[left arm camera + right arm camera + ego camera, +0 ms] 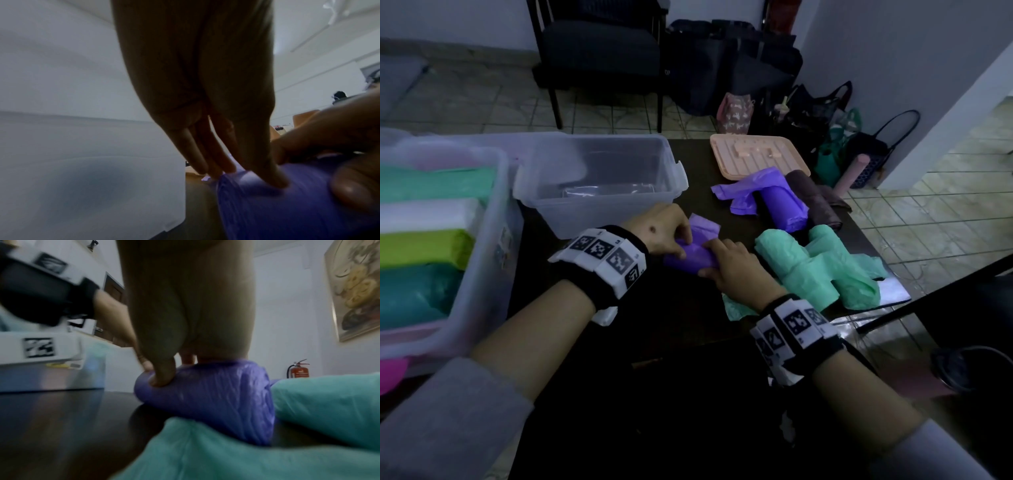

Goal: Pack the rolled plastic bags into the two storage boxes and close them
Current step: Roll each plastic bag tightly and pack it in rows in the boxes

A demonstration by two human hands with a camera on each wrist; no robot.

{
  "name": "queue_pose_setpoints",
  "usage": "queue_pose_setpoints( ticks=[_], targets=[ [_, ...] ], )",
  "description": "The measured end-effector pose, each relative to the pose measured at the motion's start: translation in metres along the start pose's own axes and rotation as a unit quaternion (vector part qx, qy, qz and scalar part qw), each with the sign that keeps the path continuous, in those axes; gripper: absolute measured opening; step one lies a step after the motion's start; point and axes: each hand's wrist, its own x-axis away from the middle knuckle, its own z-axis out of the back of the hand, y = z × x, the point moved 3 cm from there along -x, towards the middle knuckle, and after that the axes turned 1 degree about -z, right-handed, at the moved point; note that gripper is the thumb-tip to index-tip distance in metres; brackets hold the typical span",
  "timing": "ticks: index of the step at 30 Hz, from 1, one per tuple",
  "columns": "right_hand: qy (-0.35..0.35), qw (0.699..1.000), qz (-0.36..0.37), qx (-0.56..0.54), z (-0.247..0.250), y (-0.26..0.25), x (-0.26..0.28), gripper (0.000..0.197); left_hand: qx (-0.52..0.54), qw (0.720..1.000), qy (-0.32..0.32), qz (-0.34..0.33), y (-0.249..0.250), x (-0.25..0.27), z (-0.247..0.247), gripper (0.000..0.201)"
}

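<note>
A purple rolled bag (688,262) lies on the dark table (571,291) just in front of the empty clear box (599,178). My left hand (685,245) grips its left end, fingers over the far side and thumb on the near side. My right hand (707,258) pinches its right end between thumb and fingers. In the left wrist view the left hand (246,177) presses into the roll (277,211). The right wrist view shows the right hand (176,369) with its thumb dug into the roll (216,394). A second clear box (482,260) at the left holds several rolls.
A pink lid (756,156) lies at the table's far edge. Another purple roll (784,205) and a dark brown roll (811,195) lie in front of it. Loose green rolls (818,267) sit right of my hands near the table's right edge. Bags stand on the floor beyond.
</note>
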Motion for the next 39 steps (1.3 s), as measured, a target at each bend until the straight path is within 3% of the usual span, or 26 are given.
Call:
queue_pose_setpoints(
  ticks=[5,9,14,19,24,28,31,33,36,37,39],
  targets=[
    [-0.122,0.99,-0.019,-0.063,0.011,0.006,-0.017,0.054,0.019,1.0,0.004,0.013,-0.009,0.001,-0.007,0.043],
    [-0.198,0.978,-0.044,-0.047,0.019,0.009,-0.031,0.06,0.028,0.999,0.001,0.015,-0.009,0.0,-0.007,0.043],
    [-0.221,0.969,-0.054,-0.096,0.022,0.009,-0.039,0.095,0.034,0.999,-0.009,0.013,-0.009,0.001,-0.007,0.041],
    [-0.171,0.983,-0.016,-0.064,0.017,0.003,-0.036,0.068,0.034,0.999,-0.005,0.021,-0.008,0.007,-0.006,0.043],
    [-0.114,0.993,0.026,-0.029,0.009,-0.008,-0.019,0.069,0.06,0.998,-0.002,0.029,-0.005,0.015,-0.005,0.042],
    [-0.086,0.996,0.038,0.002,0.002,-0.014,-0.011,0.064,0.147,0.983,0.023,0.108,-0.014,0.026,-0.01,0.04],
    [-0.102,0.994,0.041,0.001,0.002,-0.019,-0.007,0.063,0.197,0.949,0.101,0.223,-0.034,0.041,-0.012,0.05],
    [-0.116,0.992,0.039,-0.004,0.003,-0.022,-0.006,0.062,0.305,0.886,0.174,0.302,-0.056,0.055,-0.016,0.074],
    [-0.149,0.987,0.044,-0.039,0.008,-0.03,-0.005,0.062,0.495,0.749,0.306,0.317,-0.089,0.068,-0.015,0.107],
    [-0.155,0.985,0.05,-0.051,0.011,-0.034,-0.004,0.06,0.507,0.719,0.349,0.322,-0.096,0.071,-0.01,0.11],
    [-0.162,0.982,0.066,-0.073,0.022,-0.043,-0.002,0.056,0.457,0.708,0.422,0.333,-0.105,0.076,0.005,0.098]
  ],
)
